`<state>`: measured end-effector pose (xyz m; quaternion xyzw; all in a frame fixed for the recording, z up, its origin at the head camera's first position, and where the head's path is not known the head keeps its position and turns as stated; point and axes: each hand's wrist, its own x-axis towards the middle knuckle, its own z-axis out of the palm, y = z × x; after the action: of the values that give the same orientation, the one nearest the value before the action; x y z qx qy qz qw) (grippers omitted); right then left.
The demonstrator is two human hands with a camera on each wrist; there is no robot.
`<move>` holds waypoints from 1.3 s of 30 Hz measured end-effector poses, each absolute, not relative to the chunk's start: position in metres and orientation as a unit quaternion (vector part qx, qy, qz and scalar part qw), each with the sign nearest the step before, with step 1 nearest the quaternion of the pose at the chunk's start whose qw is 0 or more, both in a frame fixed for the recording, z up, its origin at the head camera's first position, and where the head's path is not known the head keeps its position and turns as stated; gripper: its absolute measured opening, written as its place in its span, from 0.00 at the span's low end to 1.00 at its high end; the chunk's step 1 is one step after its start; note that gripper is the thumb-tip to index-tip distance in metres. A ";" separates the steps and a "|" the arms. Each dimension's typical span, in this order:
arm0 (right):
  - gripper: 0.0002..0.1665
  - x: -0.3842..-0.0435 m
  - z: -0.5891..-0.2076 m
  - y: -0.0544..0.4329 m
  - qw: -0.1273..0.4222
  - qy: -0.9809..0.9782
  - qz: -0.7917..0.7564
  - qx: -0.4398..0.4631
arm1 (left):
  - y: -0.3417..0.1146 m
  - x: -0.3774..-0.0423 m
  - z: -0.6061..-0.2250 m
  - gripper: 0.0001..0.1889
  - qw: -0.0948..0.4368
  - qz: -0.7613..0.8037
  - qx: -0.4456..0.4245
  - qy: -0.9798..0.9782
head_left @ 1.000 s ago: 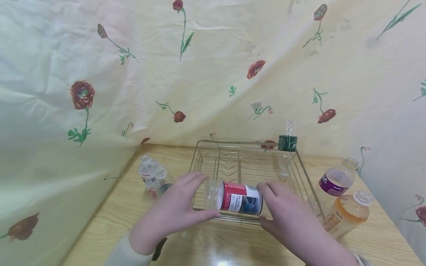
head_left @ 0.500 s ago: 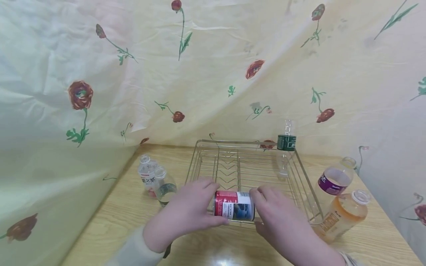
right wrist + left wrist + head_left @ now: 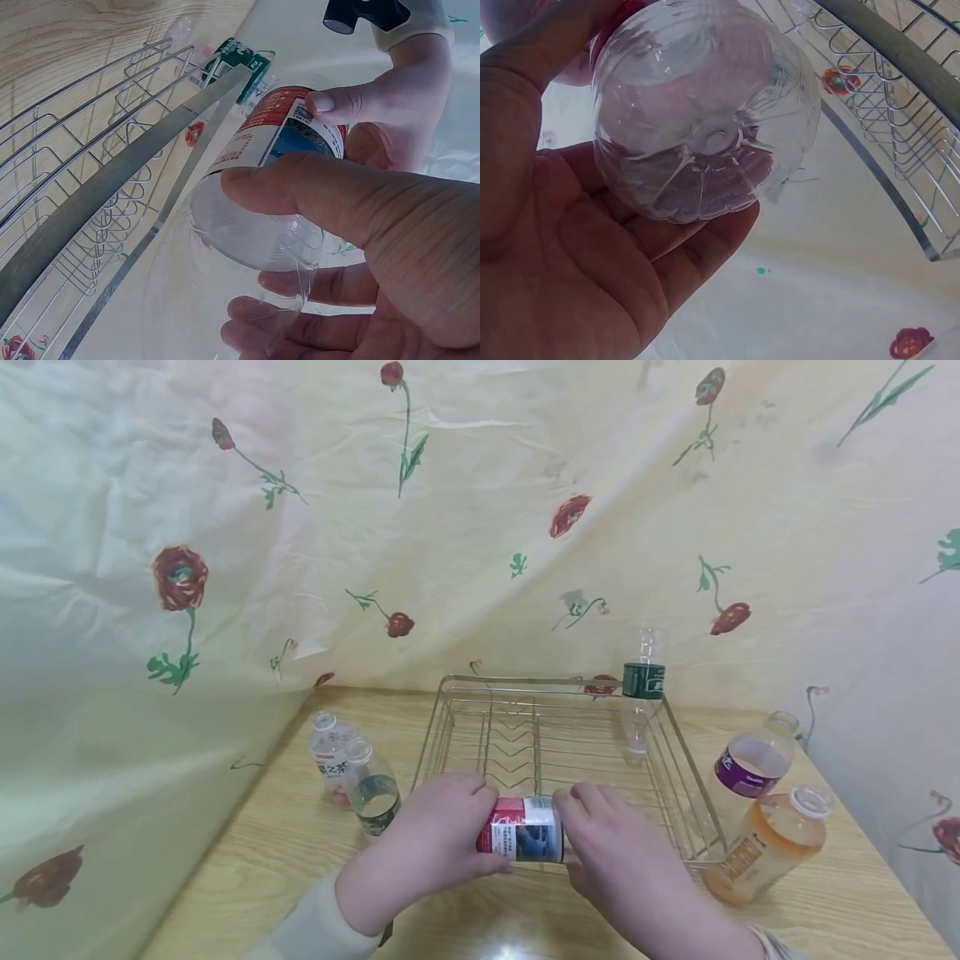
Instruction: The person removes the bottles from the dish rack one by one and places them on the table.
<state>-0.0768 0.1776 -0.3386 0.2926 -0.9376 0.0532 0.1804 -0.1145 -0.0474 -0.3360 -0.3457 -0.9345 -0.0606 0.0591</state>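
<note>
A clear plastic bottle (image 3: pixel 525 831) with a red, white and blue label lies sideways between my two hands, over the front rim of the wire dish rack (image 3: pixel 558 681). My left hand (image 3: pixel 427 827) holds its left end; the left wrist view shows the ribbed clear base (image 3: pixel 712 139) within the curve of that hand. At the other end, my right hand (image 3: pixel 630 860) grips the bottle. In the right wrist view the right thumb (image 3: pixel 277 184) presses at the label's edge, with the fingers on the opposite side. The hands cover both ends in the head view.
A green-labelled bottle (image 3: pixel 643 681) stands in the rack's far right corner. Left of the rack stand a pink-tinted bottle (image 3: pixel 330 760) and a dark-labelled one (image 3: pixel 375 793). A purple-labelled bottle (image 3: pixel 750 768) and an orange-tinted bottle (image 3: pixel 772 847) are at the right. Flowered cloth (image 3: pixel 450 527) hangs behind.
The bottle has come down and nearer to me, out to the rack's front rim. My left hand has slid rightward over its clear end, and both hands are now closer together.
</note>
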 end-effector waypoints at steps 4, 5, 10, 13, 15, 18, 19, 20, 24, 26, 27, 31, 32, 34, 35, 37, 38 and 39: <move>0.39 -0.076 -0.339 0.179 0.169 -0.939 0.051 0.296 | -0.049 -0.114 -0.339 0.28 0.058 -0.078 -0.344 -0.934; 0.40 -0.076 -0.339 0.179 0.168 -0.939 0.050 0.297 | -0.050 -0.113 -0.339 0.28 0.059 -0.083 -0.343 -0.934; 0.45 -0.077 -0.338 0.182 0.171 -0.938 0.063 0.295 | -0.057 -0.111 -0.344 0.26 0.060 -0.122 -0.327 -0.935; 0.50 -0.077 -0.335 0.184 0.168 -0.942 0.082 0.278 | -0.063 -0.109 -0.348 0.27 0.057 -0.150 -0.311 -0.937; 0.53 -0.075 -0.332 0.187 0.159 -0.946 0.103 0.264 | -0.068 -0.108 -0.351 0.28 0.056 -0.161 -0.301 -0.938; 0.59 -0.074 -0.329 0.194 0.143 -0.951 0.135 0.240 | -0.074 -0.106 -0.357 0.31 0.053 -0.171 -0.286 -0.941; 0.62 -0.073 -0.328 0.196 0.138 -0.952 0.144 0.231 | -0.076 -0.105 -0.359 0.32 0.051 -0.173 -0.281 -0.943; 0.64 -0.073 -0.327 0.199 0.134 -0.954 0.153 0.221 | -0.078 -0.105 -0.361 0.33 0.049 -0.175 -0.276 -0.944; 0.69 -0.070 -0.326 0.212 0.135 -0.954 0.181 0.196 | -0.084 -0.104 -0.367 0.38 0.053 -0.171 -0.266 -0.947; 0.70 -0.069 -0.327 0.218 0.145 -0.951 0.195 0.193 | -0.086 -0.103 -0.369 0.39 0.058 -0.171 -0.266 -0.947; 0.70 -0.068 -0.328 0.221 0.153 -0.948 0.201 0.195 | -0.087 -0.102 -0.370 0.40 0.062 -0.170 -0.267 -0.947; 0.69 -0.069 -0.333 0.231 0.191 -0.937 0.215 0.201 | -0.092 -0.101 -0.372 0.37 0.072 -0.183 -0.268 -0.943; 0.69 -0.070 -0.334 0.233 0.199 -0.934 0.217 0.201 | -0.093 -0.100 -0.373 0.36 0.077 -0.186 -0.268 -0.942; 0.68 -0.069 -0.337 0.237 0.209 -0.931 0.223 0.198 | -0.096 -0.099 -0.374 0.36 0.081 -0.193 -0.265 -0.941; 0.67 -0.069 -0.338 0.240 0.210 -0.931 0.229 0.194 | -0.097 -0.098 -0.375 0.35 0.081 -0.196 -0.262 -0.941; 0.66 -0.068 -0.340 0.243 0.214 -0.929 0.236 0.188 | -0.099 -0.097 -0.376 0.34 0.085 -0.202 -0.259 -0.941; 0.65 -0.068 -0.342 0.245 0.214 -0.928 0.242 0.184 | -0.100 -0.096 -0.377 0.33 0.085 -0.206 -0.255 -0.941; 0.64 -0.067 -0.343 0.247 0.214 -0.928 0.246 0.180 | -0.101 -0.095 -0.377 0.33 0.085 -0.210 -0.251 -0.941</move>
<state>-0.0673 0.2467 -0.3429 0.1803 -0.9282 0.2455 0.2137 -0.0951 -0.1013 -0.3770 -0.2507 -0.9413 -0.2096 0.0850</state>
